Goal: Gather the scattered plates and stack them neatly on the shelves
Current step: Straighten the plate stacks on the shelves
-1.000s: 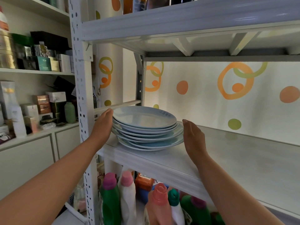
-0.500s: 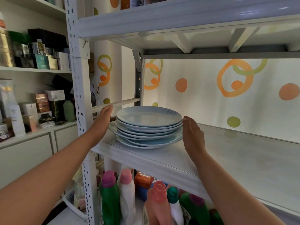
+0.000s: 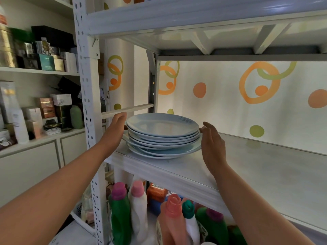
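A stack of several light-blue plates [image 3: 162, 124] stands at the left end of the white metal shelf [image 3: 177, 172]. The upper plates sit squarely on each other, while the lowest ones stick out a little to the right and front. My left hand [image 3: 115, 124] lies flat against the stack's left rim, fingers reaching towards its far side. On the opposite side, my right hand [image 3: 212, 144] is held upright with its fingertips at the right rim. Neither hand grips a plate.
The shelf stretches bare to the right. Another shelf board [image 3: 194, 18] hangs close above the stack. A perforated white post [image 3: 88, 103] stands just left of my left wrist. Detergent bottles [image 3: 138, 206] crowd the level below. Boxes and jars [image 3: 44, 64] fill the shelving at far left.
My right hand has come in from the right to the stack's rim. The stack has shifted slightly right and its upper plates now line up more evenly.
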